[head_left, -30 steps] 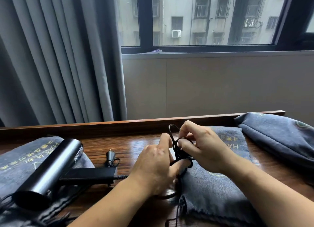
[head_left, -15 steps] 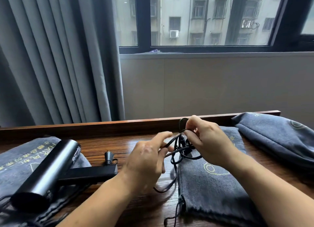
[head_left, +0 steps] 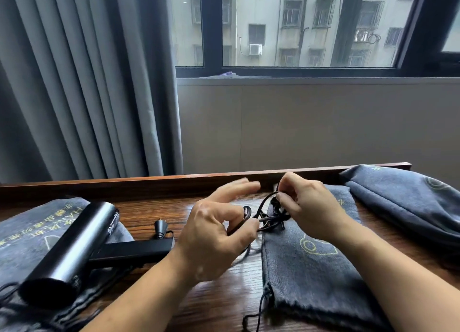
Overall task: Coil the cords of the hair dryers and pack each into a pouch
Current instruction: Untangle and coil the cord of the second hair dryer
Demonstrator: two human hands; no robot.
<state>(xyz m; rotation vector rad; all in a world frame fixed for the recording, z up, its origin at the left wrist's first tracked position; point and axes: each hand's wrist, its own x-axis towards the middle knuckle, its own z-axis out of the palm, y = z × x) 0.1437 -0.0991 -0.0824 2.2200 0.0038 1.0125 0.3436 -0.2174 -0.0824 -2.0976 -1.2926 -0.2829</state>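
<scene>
Black cord (head_left: 267,218) is bunched over the middle pouch's (head_left: 311,269) far end, near the worktop's (head_left: 154,207) back edge. My right hand (head_left: 311,214) pinches the loops, and my left hand (head_left: 214,237) nips a strand between thumb and fingers. I'd hold the tension even and lay each turn flat.

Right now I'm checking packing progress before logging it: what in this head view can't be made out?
- cord: head view; the left hand and right hand pinch and cover it, so its loop count is unclear.
- right pouch: head view; cut by the right edge, fabric hides any contents.
- middle pouch: head view; fabric hides any contents.
- hair dryer: head view; label on its end too small to read.
</scene>
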